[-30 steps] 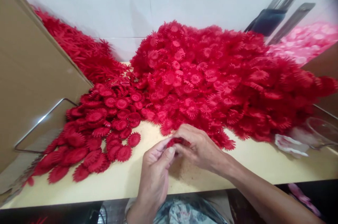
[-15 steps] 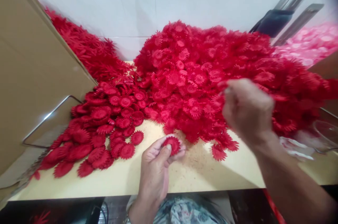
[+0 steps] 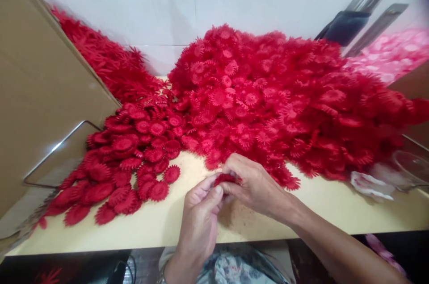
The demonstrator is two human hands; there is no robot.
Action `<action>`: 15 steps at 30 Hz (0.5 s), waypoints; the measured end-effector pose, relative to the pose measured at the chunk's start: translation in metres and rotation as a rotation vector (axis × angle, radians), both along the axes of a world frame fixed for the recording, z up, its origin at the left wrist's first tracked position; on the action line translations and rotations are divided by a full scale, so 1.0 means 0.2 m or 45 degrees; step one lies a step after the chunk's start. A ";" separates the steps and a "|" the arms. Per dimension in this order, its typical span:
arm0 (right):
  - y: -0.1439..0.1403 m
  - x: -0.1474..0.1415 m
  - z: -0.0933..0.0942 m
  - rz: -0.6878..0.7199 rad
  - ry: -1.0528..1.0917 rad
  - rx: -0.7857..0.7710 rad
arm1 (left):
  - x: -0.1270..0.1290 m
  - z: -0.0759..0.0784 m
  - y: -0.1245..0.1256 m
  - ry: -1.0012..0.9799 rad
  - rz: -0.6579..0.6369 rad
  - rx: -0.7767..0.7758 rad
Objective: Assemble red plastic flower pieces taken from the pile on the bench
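In front of my body, both hands meet above the table's front part. My left hand [image 3: 203, 212] is closed on a red toothed flower disc [image 3: 227, 179], its thumb lying along the near edge. From the other side my right hand [image 3: 254, 183] pinches at the same spot, fingers bent over the disc. Whether a second piece is between the right fingers is hidden. Behind the hands rises a large heap of thin red fringed flower pieces [image 3: 241, 101]. To the left lies a pile of thicker red flower discs [image 3: 124, 172].
A cardboard panel [image 3: 43, 78] stands at the left with a metal wire frame [image 3: 56, 148] beside it. Red strip-like petals [image 3: 107, 60] lie at the back left, pink pieces [image 3: 392, 54] at the back right. Crumpled white plastic [image 3: 372, 185] sits on the table [image 3: 187, 230].
My right hand has come from the large heap down and left to the disc in my left hand. The left hand has stayed nearly in place, still holding the disc.
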State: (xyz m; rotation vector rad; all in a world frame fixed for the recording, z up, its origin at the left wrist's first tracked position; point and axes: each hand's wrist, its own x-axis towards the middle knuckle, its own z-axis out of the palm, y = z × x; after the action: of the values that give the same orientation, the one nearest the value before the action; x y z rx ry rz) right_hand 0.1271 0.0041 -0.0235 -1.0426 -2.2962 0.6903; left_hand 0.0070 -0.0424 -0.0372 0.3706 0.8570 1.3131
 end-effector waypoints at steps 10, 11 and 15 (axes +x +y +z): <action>-0.03 0.01 -0.03 -0.079 -0.074 0.344 | 0.01 -0.02 0.02 0.185 0.179 -0.048; -0.02 0.02 -0.02 -0.135 -0.091 0.465 | 0.01 -0.02 0.03 0.176 0.193 -0.060; 0.17 0.18 0.12 -0.557 -0.179 0.924 | -0.03 -0.01 0.03 0.149 0.184 -0.124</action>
State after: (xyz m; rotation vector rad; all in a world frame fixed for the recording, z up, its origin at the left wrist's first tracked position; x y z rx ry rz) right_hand 0.1629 0.0391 0.0003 -1.1692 -2.0454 -0.3802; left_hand 0.0016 -0.0370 -0.0384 0.3159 1.0584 1.3873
